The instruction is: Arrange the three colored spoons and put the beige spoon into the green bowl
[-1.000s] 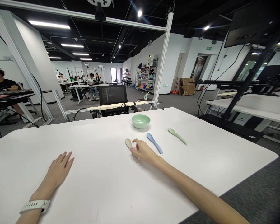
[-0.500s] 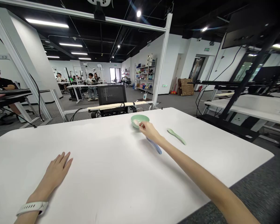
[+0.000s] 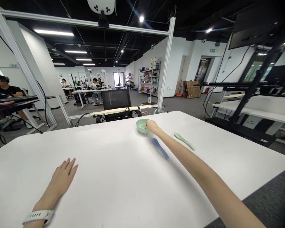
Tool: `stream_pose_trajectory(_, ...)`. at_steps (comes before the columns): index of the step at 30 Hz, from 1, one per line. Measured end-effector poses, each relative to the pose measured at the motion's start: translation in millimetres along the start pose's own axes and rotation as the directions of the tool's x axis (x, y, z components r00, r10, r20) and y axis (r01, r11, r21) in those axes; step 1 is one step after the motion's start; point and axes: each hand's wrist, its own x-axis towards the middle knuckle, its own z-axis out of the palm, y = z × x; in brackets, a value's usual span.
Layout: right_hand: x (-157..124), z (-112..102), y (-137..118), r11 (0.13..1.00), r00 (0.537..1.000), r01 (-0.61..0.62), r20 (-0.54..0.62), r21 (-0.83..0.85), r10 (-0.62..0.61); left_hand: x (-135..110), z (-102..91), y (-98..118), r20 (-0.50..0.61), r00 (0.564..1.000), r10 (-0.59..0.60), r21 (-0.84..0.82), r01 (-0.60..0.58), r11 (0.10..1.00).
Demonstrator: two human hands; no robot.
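Observation:
My right hand [image 3: 152,126] reaches far across the white table [image 3: 114,186] to the right rim of a mint green bowl [image 3: 141,126]. Its fingers are curled together over the bowl. The beige spoon it carried is hidden behind them. A blue spoon [image 3: 160,148] lies just beside my right forearm, and a green spoon [image 3: 184,141] lies to the right of it. My left hand [image 3: 61,179] rests flat on the table near me, fingers spread and holding nothing, with a white watch band on the wrist.
A black office chair [image 3: 116,100] stands behind the table's far edge inside a white metal frame [image 3: 165,66]. People sit at desks at the far left and back. Black stands and white tables fill the right side.
My right hand picked the beige spoon up from the table and carried it forward to the green bowl. The left hand stayed flat.

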Motion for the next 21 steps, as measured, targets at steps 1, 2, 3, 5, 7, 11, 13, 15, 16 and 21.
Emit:
stream_pose_trajectory(1,0.4,0.4,0.5,1.0,1.0,-0.004,-0.002,-0.003,0.004,-0.4,-0.5,0.6,0.0,1.0,-0.004,0.001,0.004,1.0)
stream_pose_trajectory(2,0.2,0.1,1.9,1.0,1.0,-0.004,-0.007,-0.004,0.004,-0.8,-1.0,1.1,0.002,1.0,-0.008,0.0,0.008,1.0)
stream_pose_trajectory(3,-0.7,-0.7,4.5,1.0,1.0,-0.002,-0.013,-0.003,0.002,-1.1,-1.2,1.4,0.005,1.0,-0.013,-0.002,0.013,1.0)
stream_pose_trajectory(5,-4.7,-3.1,13.6,1.0,1.0,0.011,-0.025,0.0,-0.011,-1.5,-0.8,1.4,0.006,1.0,-0.017,-0.008,0.017,1.0)
stream_pose_trajectory(7,-12.4,-3.4,28.2,0.999,0.996,0.043,-0.076,0.02,-0.042,-1.3,0.9,0.4,0.001,1.0,-0.011,-0.011,0.011,1.0)
stream_pose_trajectory(11,-39.2,13.2,69.1,0.981,0.966,0.159,-0.224,0.111,-0.131,0.1,6.1,-2.5,-0.011,1.0,-0.001,-0.001,0.001,1.0)
stream_pose_trajectory(13,-56.4,30.1,90.8,0.962,0.957,0.221,-0.224,0.157,-0.183,0.8,8.1,-3.3,-0.019,1.0,-0.013,0.012,0.013,1.0)
stream_pose_trajectory(15,-73.4,49.1,110.1,0.946,0.954,0.259,-0.207,0.197,-0.218,1.2,8.7,-3.3,-0.022,1.0,-0.021,0.021,0.022,1.0)
stream_pose_trajectory(16,-81.1,58.1,118.2,0.941,0.954,0.265,-0.199,0.211,-0.224,1.2,8.5,-2.9,-0.021,1.0,-0.024,0.023,0.024,0.999)
stream_pose_trajectory(21,-104.5,86.3,139.2,0.926,0.962,0.256,-0.164,0.277,-0.217,1.1,6.0,-1.1,-0.007,1.0,-0.024,0.013,0.024,1.0)
